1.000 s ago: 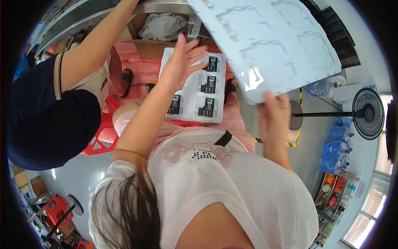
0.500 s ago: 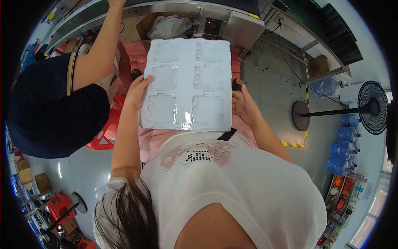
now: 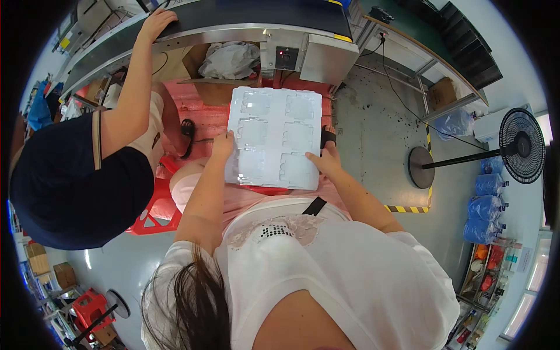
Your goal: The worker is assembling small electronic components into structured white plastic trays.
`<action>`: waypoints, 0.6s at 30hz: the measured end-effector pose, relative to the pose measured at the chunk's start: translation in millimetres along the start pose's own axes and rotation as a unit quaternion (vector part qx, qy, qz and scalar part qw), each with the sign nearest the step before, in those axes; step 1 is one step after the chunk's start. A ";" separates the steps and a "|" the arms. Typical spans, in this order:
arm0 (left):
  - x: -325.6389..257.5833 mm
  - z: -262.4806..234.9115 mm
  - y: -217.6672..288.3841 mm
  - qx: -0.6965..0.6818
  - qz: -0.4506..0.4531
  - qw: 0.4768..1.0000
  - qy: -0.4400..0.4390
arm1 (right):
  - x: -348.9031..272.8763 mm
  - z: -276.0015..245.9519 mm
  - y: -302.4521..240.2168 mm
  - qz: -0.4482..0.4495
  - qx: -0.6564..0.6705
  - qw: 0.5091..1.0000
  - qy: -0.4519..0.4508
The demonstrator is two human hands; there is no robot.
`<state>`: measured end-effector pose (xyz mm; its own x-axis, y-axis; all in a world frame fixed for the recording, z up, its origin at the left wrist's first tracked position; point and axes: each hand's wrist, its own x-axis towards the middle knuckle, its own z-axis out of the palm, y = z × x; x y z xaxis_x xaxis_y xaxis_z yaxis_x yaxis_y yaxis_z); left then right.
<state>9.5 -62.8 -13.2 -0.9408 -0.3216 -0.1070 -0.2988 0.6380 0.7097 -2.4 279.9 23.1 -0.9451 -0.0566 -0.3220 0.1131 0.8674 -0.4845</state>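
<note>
A white plastic blister tray (image 3: 275,140) with several moulded compartments is held over my lap. My left hand (image 3: 223,146) grips its left edge, with the fingers mostly hidden beneath. On the tray's right edge, near the lower corner, my right hand (image 3: 325,160) is closed with the thumb on top and the other fingers largely out of sight. No parts show in the compartments.
A dark conveyor belt (image 3: 233,17) with a metal frame runs ahead. At my left sits a co-worker in a dark top (image 3: 76,169), one hand on the belt. A red stool (image 3: 156,207) is beside them. A black fan (image 3: 521,149) stands at the right.
The tray has moved lower and slightly right, farther from the conveyor. My right thumb now lies on the tray's top face. More of the belt and the co-worker's hand has come into view.
</note>
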 end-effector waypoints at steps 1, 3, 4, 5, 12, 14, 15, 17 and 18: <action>2.7 1.5 3.6 0.012 0.006 1.000 0.023 | 6.5 9.2 7.9 0.055 0.117 0.989 -0.078; 7.3 4.3 6.4 0.026 0.010 0.999 0.043 | 11.7 17.2 12.9 0.111 0.234 0.953 -0.155; 8.6 5.4 5.2 0.050 -0.009 0.998 0.042 | 10.3 18.6 8.0 0.126 0.253 0.951 -0.127; 8.8 6.7 3.9 0.075 -0.029 0.996 0.041 | 7.8 19.0 4.2 0.141 0.272 0.947 -0.100; -41.7 3.8 15.5 0.097 -0.066 0.990 0.084 | -14.0 -1.2 -13.1 0.093 0.172 0.980 -0.042; -52.7 2.7 9.5 0.086 -0.047 0.992 0.079 | -21.0 -20.1 -30.7 0.129 0.125 0.982 -0.057; -57.0 3.6 13.2 0.086 -0.047 0.992 0.074 | -20.1 -10.5 -20.1 0.134 0.125 0.981 -0.057; -61.9 4.7 18.4 0.070 -0.047 0.993 0.083 | -12.9 18.6 4.4 0.133 0.193 0.971 -0.052; -62.8 6.4 15.6 0.069 -0.050 0.993 0.081 | -19.3 18.1 1.2 0.135 0.190 0.971 -0.055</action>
<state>63.0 -28.2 0.2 -0.8706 -0.4894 -0.0504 -0.4188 0.6836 0.5977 21.5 273.2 14.0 -0.8296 0.0769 -0.5531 0.4767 0.6135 -0.6296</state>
